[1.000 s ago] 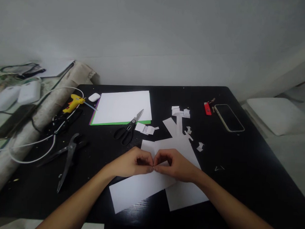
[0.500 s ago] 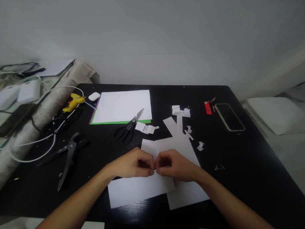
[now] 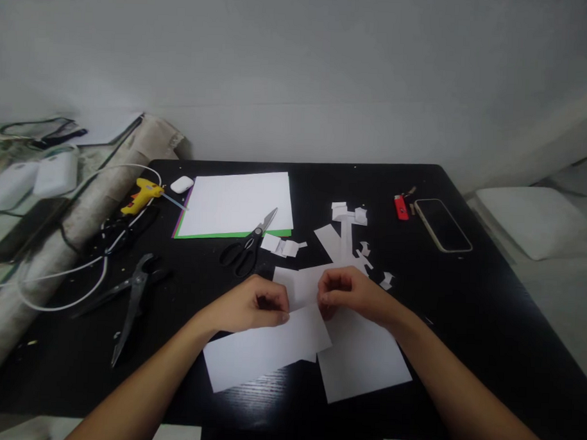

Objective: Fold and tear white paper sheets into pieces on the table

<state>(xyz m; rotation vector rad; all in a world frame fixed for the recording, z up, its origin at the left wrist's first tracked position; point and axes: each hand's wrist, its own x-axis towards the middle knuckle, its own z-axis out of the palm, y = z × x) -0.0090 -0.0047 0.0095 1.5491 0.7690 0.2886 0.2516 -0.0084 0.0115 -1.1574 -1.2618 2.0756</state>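
My left hand is closed in a pinch on the upper edge of a white paper piece, which lies tilted above the black table. Beside that piece's upper right corner, my right hand has its fingers curled together on white paper; its fingertips are partly hidden. Under and beside the right hand is another white sheet. Behind the hands lie a narrow paper strip, small folded paper pieces and black-handled scissors, whose blades rest over a stack of sheets.
On the left are pliers, a yellow glue gun, a white cable and a small white case. A red lighter and a phone lie at the right. Paper scraps are near the right hand.
My hands, which were together at the paper, have moved apart. The right hand went right and up, and the left slightly left. The front paper piece shifted slightly up and left.
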